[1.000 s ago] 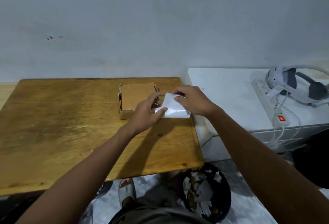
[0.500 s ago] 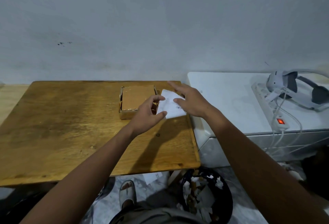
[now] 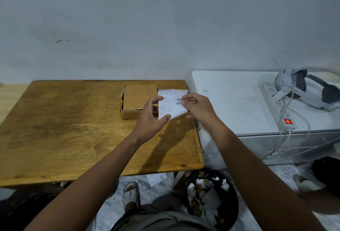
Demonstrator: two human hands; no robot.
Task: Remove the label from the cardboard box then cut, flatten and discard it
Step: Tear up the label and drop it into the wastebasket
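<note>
Black waste bin (image 3: 233,201) on the floor holds crumpled paper scraps. Both hands pinch the white shipping label (image 3: 172,103) above the wooden table (image 3: 64,129): left hand (image 3: 152,118) on its lower edge, right hand (image 3: 199,109) beside two barcodes; print unreadable. Cardboard box (image 3: 139,100) sits just behind.

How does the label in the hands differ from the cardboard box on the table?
The label is a thin white sheet with printed barcodes; the cardboard box is brown and plain on top. The label is held up by the left hand and right hand; the box rests on the wooden table. Both look roughly rectangular.
</note>
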